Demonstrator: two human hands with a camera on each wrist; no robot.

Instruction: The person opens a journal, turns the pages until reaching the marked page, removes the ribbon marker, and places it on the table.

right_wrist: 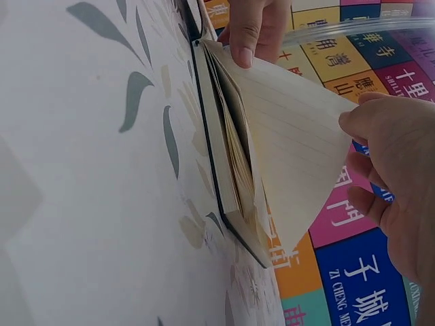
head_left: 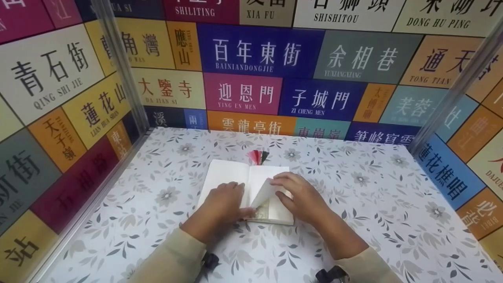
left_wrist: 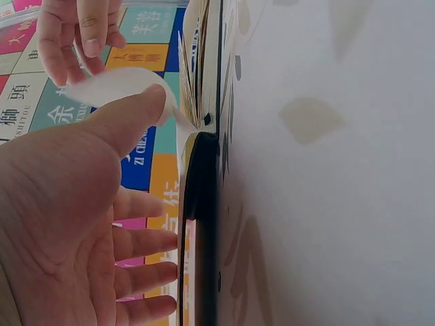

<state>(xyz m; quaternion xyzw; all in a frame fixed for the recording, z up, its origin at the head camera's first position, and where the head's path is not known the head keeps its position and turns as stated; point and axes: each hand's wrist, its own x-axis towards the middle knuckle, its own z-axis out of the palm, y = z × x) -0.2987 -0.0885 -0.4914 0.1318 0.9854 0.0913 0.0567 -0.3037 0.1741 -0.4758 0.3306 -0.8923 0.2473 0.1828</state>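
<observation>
An open notebook with a dark cover lies on the table. My left hand rests on its left page with fingers extended, and the thumb reaches over the gutter at the lower edge. My right hand pinches the outer edge of a right-hand page between thumb and fingers. That page is lifted and curls up towards the spine; faint ruled lines show on it in the right wrist view. A fan of pink, red and dark green strips sticks out past the notebook's top edge.
The table wears a white cover with grey leaves and flowers. Panels of coloured street-name signs stand behind it and along both sides. Clear upright strips run at the corners. Dark straps circle both sleeved wrists.
</observation>
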